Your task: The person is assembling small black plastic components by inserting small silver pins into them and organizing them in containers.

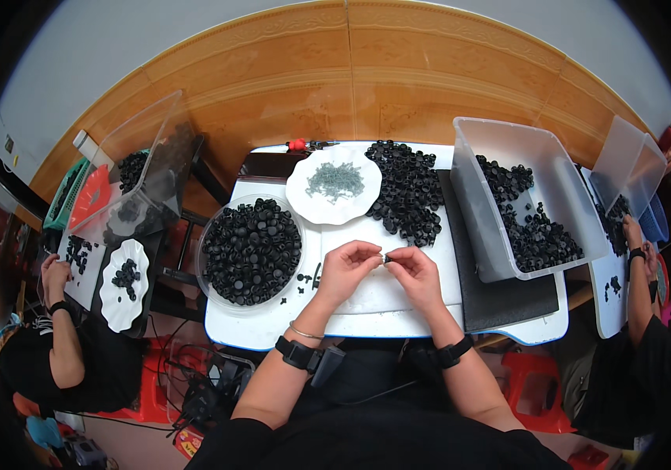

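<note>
Over the white table [367,301], my left hand [349,270] and my right hand [416,274] meet, their fingertips pinched together. Between them is a small dark part [385,259], mostly hidden by the fingers, so its exact kind does not show. Beyond the hands lies a loose heap of black plastic caps [406,188]. A white scalloped plate [296,188] carries a pile of small, clear greyish pieces [335,180]. Left of my left hand, a round clear tub [204,262] is full of black caps [251,251]. A few tiny black bits [302,278] lie beside it.
On the right, a large translucent bin [500,262] holding black parts stands on a black mat [492,305]. A red-handled tool [298,145] lies at the back. Co-workers sit at both sides, one arm [61,337] left, another [639,274] right. Red stools [527,392] stand below.
</note>
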The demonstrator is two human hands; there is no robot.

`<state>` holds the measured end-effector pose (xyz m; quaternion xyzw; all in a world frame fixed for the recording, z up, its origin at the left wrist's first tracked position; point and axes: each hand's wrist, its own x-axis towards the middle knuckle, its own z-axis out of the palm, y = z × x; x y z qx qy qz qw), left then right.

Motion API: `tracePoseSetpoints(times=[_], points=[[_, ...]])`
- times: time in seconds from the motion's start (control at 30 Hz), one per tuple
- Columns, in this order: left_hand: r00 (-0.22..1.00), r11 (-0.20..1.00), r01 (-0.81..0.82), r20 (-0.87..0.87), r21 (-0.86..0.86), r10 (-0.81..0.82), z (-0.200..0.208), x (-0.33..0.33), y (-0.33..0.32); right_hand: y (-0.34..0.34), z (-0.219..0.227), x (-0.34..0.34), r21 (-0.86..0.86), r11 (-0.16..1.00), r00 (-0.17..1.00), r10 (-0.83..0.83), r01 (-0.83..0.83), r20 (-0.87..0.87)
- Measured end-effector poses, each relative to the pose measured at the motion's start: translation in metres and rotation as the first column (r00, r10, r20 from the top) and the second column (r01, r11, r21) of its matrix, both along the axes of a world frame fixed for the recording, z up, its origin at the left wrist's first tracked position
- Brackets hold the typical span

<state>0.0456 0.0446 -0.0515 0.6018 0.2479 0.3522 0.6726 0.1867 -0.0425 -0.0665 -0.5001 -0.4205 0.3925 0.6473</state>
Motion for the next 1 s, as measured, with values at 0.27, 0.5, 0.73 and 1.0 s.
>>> tracePoseSetpoints(times=[0.27, 0.5, 0.73, 1.0], points=[[0.990, 0.971, 0.000, -0.140, 0.238, 0.035, 0.007, 0.000, 0.000, 0.000, 0.000, 0.000, 0.033, 0.999, 1.000, -0.006, 0.007, -0.006], [0.997, 0.996, 0.031, -0.073, 0.089, -0.024, 0.009, 0.001, 0.004, 0.000, -0.001, 0.001, 0.028, 1.000, 1.000, 0.010, -0.010, 0.002], [0.991, 0.967, 0.123, 0.075, -0.223, -0.109, -0.008, -0.001, 0.010, 0.000, 0.001, 0.002, 0.006, 1.000, 1.000, 0.002, -0.002, -0.015], [0.995, 0.978, 0.102, 0.035, -0.184, -0.097, -0.005, 0.004, 0.008, -0.002, 0.004, 0.000, -0.007, 1.000, 0.999, 0.007, -0.007, -0.036]])
